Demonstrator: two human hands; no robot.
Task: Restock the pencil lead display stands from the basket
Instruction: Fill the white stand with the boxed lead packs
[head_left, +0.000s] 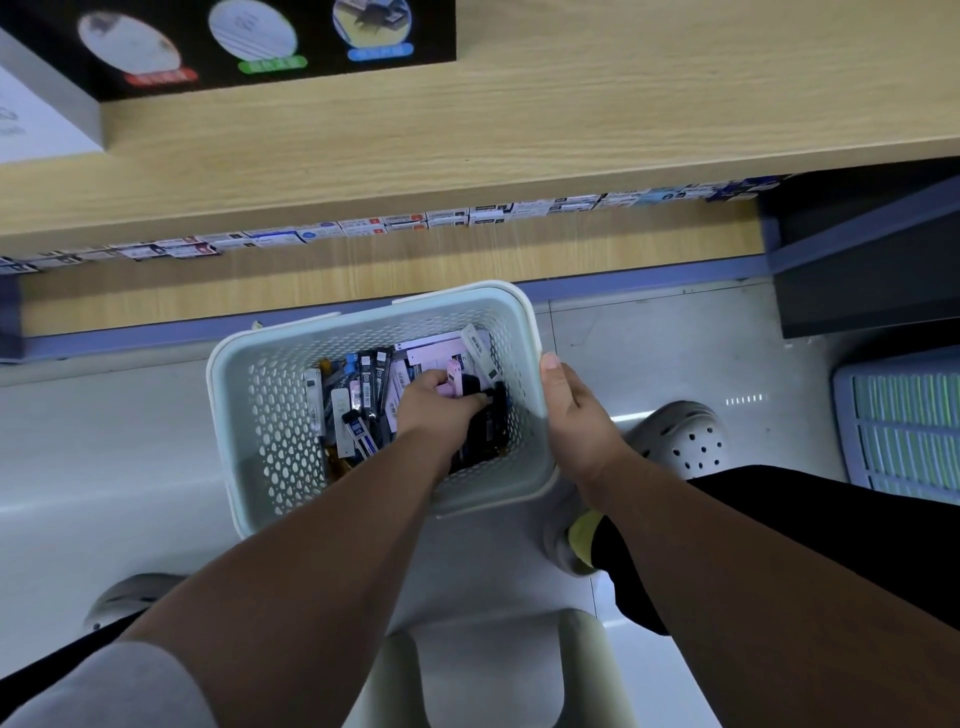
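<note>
Below the long light-wood shelf (519, 130), over the pale glossy floor tiles (104, 441), I have the pale perforated plastic basket (270, 415) in front of me. I cannot tell whether it rests on the floor or hangs from my grip. My right hand (571, 415) grips the basket's right wall. The thumb lies up along the rim, pointing away from me, and the other fingers are hidden on the outside.

My left hand (441, 402) is down inside the basket, fingers curled into the heap of slim pencil lead cases (363, 395) that covers the bottom. Those fingers are closed round a pink lead case (453, 378) that sticks up past my knuckles. Dark cases lie right under the palm, and I cannot tell whether I hold any of them too. The rest of the heap is black, white, clear and pink cases lying criss-cross, some leaning against the far right wall.

Just under the shelf's near edge runs a row of small printed packs (467, 215), too blurred to read. On top of the shelf at the far left stands a black display board with three round pictures (260, 47), and beside it a white box (36, 114). My foot in a grey holed clog (685, 441) is on the tiles just right of the basket, with a blue-grey slatted crate (904, 415) farther right. Close to me, between my forearms, is a pale plastic stool (493, 675).
</note>
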